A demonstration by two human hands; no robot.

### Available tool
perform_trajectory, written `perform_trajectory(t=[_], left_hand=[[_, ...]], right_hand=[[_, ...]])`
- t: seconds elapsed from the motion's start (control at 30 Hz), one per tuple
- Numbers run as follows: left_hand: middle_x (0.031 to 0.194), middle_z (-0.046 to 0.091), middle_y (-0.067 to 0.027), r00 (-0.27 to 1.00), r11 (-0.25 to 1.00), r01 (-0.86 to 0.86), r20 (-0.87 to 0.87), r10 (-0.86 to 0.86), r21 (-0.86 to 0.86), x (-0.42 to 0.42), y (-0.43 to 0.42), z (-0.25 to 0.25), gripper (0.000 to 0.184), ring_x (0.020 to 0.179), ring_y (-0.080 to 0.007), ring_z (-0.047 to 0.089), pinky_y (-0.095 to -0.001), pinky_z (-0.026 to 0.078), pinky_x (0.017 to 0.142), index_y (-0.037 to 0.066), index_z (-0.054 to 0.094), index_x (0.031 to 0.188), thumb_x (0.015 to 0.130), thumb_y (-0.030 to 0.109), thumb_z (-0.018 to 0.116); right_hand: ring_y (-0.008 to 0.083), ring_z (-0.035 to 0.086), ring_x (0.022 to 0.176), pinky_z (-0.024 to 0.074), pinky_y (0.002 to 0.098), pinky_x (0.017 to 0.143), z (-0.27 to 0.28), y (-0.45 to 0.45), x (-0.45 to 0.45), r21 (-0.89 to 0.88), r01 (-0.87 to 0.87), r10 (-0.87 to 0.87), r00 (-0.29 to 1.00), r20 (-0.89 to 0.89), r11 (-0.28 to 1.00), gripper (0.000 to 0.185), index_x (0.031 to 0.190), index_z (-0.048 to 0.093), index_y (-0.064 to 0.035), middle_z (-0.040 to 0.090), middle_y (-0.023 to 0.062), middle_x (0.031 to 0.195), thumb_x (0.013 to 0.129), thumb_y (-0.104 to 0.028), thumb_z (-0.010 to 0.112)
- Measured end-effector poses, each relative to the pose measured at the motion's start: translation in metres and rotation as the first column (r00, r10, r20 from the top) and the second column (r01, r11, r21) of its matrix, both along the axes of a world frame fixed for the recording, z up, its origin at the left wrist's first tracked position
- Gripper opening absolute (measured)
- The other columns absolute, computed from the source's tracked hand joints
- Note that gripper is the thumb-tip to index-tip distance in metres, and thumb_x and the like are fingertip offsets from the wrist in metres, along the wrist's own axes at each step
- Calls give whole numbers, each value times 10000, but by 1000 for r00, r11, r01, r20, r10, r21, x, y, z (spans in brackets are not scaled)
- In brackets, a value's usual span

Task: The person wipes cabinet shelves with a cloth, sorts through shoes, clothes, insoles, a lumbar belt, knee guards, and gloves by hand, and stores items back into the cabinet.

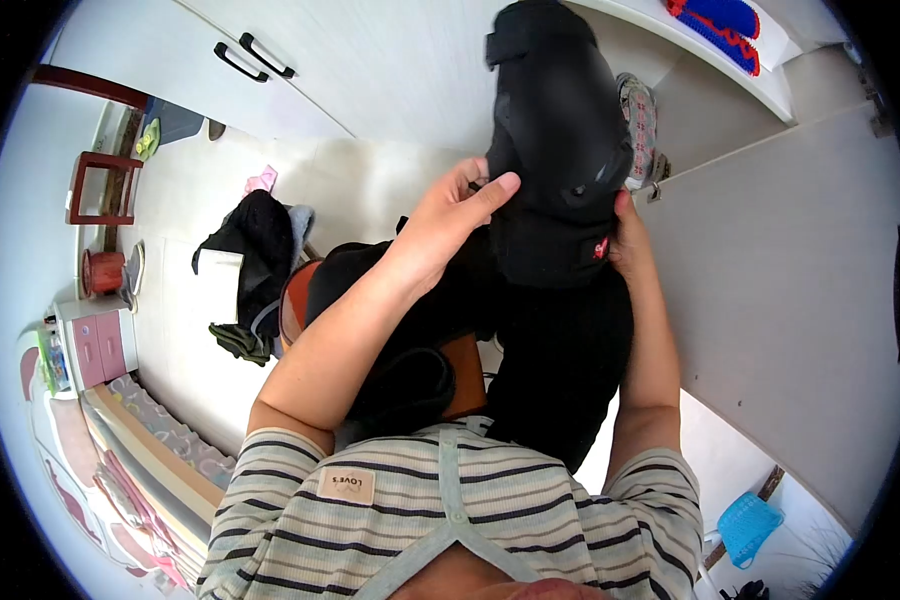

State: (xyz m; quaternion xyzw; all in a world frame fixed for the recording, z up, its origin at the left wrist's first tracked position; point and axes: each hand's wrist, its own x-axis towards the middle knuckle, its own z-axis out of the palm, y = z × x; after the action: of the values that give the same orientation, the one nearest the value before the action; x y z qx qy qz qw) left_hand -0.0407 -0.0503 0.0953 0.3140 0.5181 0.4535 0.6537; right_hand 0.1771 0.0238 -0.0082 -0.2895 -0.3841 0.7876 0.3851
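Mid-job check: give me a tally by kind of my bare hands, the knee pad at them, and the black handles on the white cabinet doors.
Hands: 2, left hand and right hand
Black knee pad: 1
Black handles: 2
Total: 5

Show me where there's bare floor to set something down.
Bare floor borders the dark clothes pile, toward the pink drawers and toward the white doors. Crowded: around the black pad, held by the left hand and right hand.

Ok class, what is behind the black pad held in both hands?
Past the left edge of the black pad, a white cabinet door shows; past its right edge, a patterned item peeks out, partly covered. Anything directly behind the pad is hidden.
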Motion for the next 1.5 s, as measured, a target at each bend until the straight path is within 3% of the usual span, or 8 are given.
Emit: perform_trajectory(t=[0.13,0.37,0.6,0.83,0.9,1.13,1.3,1.5], left_hand=[[917,566,-29,982,991,-42,-175,64,129,3,0,-15,213,830,-95,522,-237,429,825,4,534,1047,902,160,530],[888,585,-85,962,935,-224,-90,257,274,-12,0,-19,184,837,-143,543,-256,426,782,-13,517,1034,901,1,391],[743,534,-45,908,917,-120,-331,257,381,-29,-17,0,274,682,-88,444,-221,382,643,2,529,970,803,-77,327],[678,520,-22,810,915,-37,-524,263,402,-38,-18,-5,283,601,-72,438,-208,363,582,16,550,949,784,-74,338],[678,524,-34,791,935,-16,-567,228,354,-41,-16,-2,280,601,-90,462,-217,377,583,18,550,952,784,-72,345],[941,617,-128,370,963,221,-927,66,157,-44,-12,-6,319,781,-245,592,-297,455,707,34,479,1134,828,-32,423],[1037,597,-163,246,911,410,-968,-54,54,-40,-12,-10,406,875,-346,591,-394,481,718,66,406,1243,846,50,490],[944,595,-188,196,906,420,-980,-39,48,-37,-14,-8,416,764,-360,584,-405,472,644,84,425,1240,840,93,543]], right_hand=[[259,437,1180,342,392,1014,-10,-5,7,-227,270,-279,960,-9,936,816,1316,351,-14,445,110,1303,732,-486,672],[281,437,1181,371,430,993,-1,-6,8,-347,479,-489,870,65,806,765,1335,346,-57,407,124,1338,791,-543,575],[278,442,1180,396,413,978,-56,17,25,-402,498,-508,857,89,768,676,1327,358,-62,422,124,1324,845,-504,530],[273,454,1174,394,416,980,-124,89,-2,-399,376,-478,857,-194,837,570,1313,399,-101,451,86,1312,871,-437,527],[280,445,1185,371,420,999,-122,99,-14,-410,211,-406,780,-476,887,555,1324,392,-122,435,75,1334,878,-429,514],[265,367,1252,289,412,1056,-126,97,-17,-217,-36,-169,504,-847,976,476,1358,344,-150,383,83,1375,932,-357,396],[269,351,1261,270,429,1059,-113,66,-47,-87,107,-138,765,-629,990,516,1382,292,-133,328,95,1404,928,-348,412],[291,448,1186,382,448,992,-120,65,-33,-305,127,-267,838,-476,944,590,1349,360,-140,421,116,1335,880,-479,472]])
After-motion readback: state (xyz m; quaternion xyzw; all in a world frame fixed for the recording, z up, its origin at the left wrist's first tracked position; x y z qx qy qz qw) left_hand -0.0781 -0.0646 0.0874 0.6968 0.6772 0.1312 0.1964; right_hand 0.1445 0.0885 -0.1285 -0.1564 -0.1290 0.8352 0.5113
